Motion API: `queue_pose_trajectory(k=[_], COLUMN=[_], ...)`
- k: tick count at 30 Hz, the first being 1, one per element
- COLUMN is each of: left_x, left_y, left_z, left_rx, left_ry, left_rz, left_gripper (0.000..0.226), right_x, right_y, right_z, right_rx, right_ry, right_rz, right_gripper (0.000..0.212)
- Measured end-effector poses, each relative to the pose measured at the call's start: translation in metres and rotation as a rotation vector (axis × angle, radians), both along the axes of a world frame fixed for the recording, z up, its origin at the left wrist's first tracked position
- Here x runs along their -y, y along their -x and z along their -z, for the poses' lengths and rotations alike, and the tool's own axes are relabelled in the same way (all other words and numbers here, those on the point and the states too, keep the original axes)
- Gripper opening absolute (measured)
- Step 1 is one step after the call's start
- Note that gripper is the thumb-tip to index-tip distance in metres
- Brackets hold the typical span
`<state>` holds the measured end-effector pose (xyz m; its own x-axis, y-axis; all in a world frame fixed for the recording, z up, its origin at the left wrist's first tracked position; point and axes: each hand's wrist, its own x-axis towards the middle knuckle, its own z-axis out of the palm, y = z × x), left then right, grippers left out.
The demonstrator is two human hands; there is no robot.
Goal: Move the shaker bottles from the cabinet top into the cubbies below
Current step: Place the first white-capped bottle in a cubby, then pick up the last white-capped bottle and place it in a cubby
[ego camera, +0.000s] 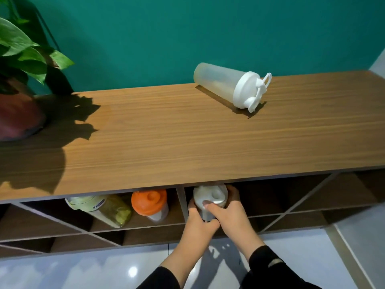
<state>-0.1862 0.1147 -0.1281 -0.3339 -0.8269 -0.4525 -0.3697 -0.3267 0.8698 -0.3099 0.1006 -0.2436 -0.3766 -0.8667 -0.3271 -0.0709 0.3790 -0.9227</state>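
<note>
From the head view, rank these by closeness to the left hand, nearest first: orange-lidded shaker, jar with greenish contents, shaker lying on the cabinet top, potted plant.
1. Orange-lidded shaker, in the cubby just left of the left hand.
2. Jar with greenish contents, further left in that cubby.
3. Shaker lying on the cabinet top, up and behind.
4. Potted plant, far left on top.

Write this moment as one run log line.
both hands hold white-lid bottle in cubby | orange-lid bottle stored | one bottle on cabinet top

matt wood-grain cabinet top (pixel 166 142), frosted translucent plastic shaker bottle (pixel 218 84), glossy white floor tiles (pixel 83 272), smooth orange plastic lid (pixel 149 202)
</note>
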Motion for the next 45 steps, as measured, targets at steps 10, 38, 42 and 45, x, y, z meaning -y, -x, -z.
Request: queue_pose_trajectory(k=[10, 38, 42, 45], left_x=[0.006, 0.078, 0.140, 0.157], left_y=[0.006, -0.017, -0.004, -0.003], left_z=[0.020, -0.045, -0.037, -0.029], left_rx=[0.157, 0.305, 0.568, 0.736], left_ry=[-0.014, 1.089, 0.908, 0.878], left_rz=[-0.023, -0.033, 0.078, 0.139], left_gripper=[0.038, 0.024, 0.049, 0.058], right_x=[0.012, -0.018, 0.053, 0.094], right_y=[0.007, 0.037, 0.070, 0.085], right_z=[0.018, -0.163, -0.165, -0.166], right_rx=[0.024, -0.476, -0.348, -0.220], right_ry=[-0.004, 0.554, 0.342, 0.296], right_rz=[-0.035, 0.038, 0.221, 0.229], right_gripper=[0.063, 0.018, 0.084, 0.112])
